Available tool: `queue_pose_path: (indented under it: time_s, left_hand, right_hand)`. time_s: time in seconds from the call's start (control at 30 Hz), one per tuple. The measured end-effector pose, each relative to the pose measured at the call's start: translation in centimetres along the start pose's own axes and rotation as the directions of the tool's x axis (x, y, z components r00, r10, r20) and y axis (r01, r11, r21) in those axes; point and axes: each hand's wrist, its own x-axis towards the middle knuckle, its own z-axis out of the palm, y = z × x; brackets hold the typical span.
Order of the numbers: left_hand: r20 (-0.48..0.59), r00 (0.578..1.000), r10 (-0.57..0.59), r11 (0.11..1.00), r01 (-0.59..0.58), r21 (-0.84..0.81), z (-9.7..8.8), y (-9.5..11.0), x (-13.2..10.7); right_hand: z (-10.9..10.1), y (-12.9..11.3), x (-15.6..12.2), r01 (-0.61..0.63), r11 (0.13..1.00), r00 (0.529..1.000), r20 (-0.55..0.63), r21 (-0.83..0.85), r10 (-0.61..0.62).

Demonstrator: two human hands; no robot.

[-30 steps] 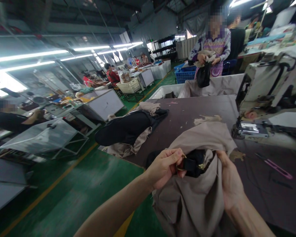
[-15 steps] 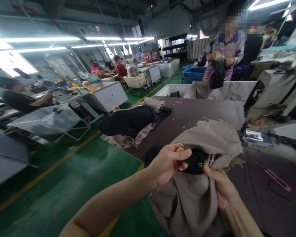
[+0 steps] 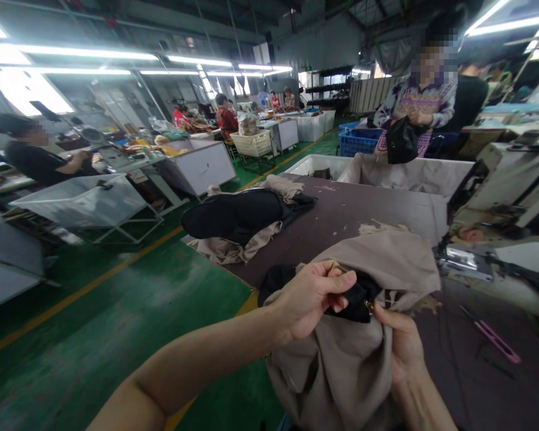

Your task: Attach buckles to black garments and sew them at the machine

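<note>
A beige cloth piece (image 3: 341,365), which looks like a bag's lining, hangs over the near edge of the brown table with black material (image 3: 358,296) showing in its opening. My left hand (image 3: 317,299) pinches the edge of that opening between thumb and fingers. On the other side of the opening, my right hand (image 3: 402,341) grips the beige cloth, its thumb beside a small gold-coloured metal part (image 3: 369,307), perhaps a zipper piece. Most of my right fingers are hidden behind the cloth. Pink-handled snips (image 3: 496,338) lie to the right.
A pile of black and beige pieces (image 3: 233,215) lies at the brown table's (image 3: 332,209) left end. A sewing machine (image 3: 467,263) stands at right. White bins (image 3: 318,163) adjoin the far edge. Across them a person (image 3: 424,102) holds a black item. Green floor (image 3: 139,323) extends left.
My view has shifted slightly. Both hands keep nearly the same hold on the cloth at the opening. The person opposite has moved their hands together on the black item.
</note>
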Motion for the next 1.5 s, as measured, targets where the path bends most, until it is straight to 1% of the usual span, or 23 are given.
queue_pose_path:
  time_s: [0.1,0.2,0.33,0.4,0.53,0.63,0.77,0.87,1.03,1.23,1.37,1.5]
  left_hand:
    - [0.013,1.0,0.011,0.998,-0.012,0.066,0.1,0.1,-0.3]
    - [0.002,1.0,0.022,0.994,-0.023,0.108,0.1,0.2,-0.7]
    - [-0.002,0.999,0.035,0.994,-0.034,0.105,0.0,0.2,-0.9]
    - [-0.006,1.0,0.028,0.997,-0.028,0.074,0.0,0.1,-0.9]
    - [-0.022,1.0,0.01,0.999,-0.01,-0.031,0.2,-0.1,-0.6]
    - [-0.052,0.999,0.007,0.997,-0.01,-0.073,0.2,-0.4,-0.3]
    - [-0.092,0.996,0.004,0.996,-0.013,-0.093,0.1,-0.5,-0.1]
    - [-0.103,0.995,0.002,0.993,-0.014,-0.118,0.1,-0.4,0.0]
    - [-0.123,0.992,0.009,0.987,-0.028,-0.157,0.3,-0.2,0.2]
    - [-0.135,0.991,0.015,0.983,-0.04,-0.179,0.4,-0.3,0.4]
    - [-0.14,0.99,0.022,0.983,-0.047,-0.179,0.5,-0.3,0.4]
    - [-0.158,0.987,0.021,0.982,-0.05,-0.181,0.6,-0.3,0.4]
  right_hand:
    - [0.1,0.0,-0.2,0.034,0.999,0.999,-0.021,-0.024,-0.035]
    - [0.7,0.1,-0.4,0.074,0.996,0.996,-0.052,-0.048,-0.077]
    - [1.3,0.0,-0.6,0.123,0.99,0.987,-0.098,-0.063,-0.129]
    - [1.4,-0.1,-0.6,0.132,0.989,0.983,-0.123,-0.068,-0.139]
    - [1.2,-0.3,-0.6,0.125,0.986,0.986,-0.096,-0.109,-0.135]
    - [1.2,-0.4,-0.5,0.132,0.986,0.986,-0.085,-0.103,-0.141]
    - [1.4,-0.4,-0.3,0.132,0.987,0.987,-0.081,-0.088,-0.139]
    - [1.5,-0.4,-0.1,0.116,0.991,0.988,-0.093,-0.073,-0.122]
    - [1.5,-0.4,-0.1,0.125,0.99,0.985,-0.116,-0.067,-0.132]
    - [1.2,-0.5,0.0,0.05,0.998,0.994,-0.094,0.029,-0.047]
    - [1.0,-0.4,0.2,0.039,0.996,0.993,-0.111,0.074,-0.031]
    - [0.8,-0.4,0.3,0.041,0.996,0.991,-0.128,0.074,-0.031]
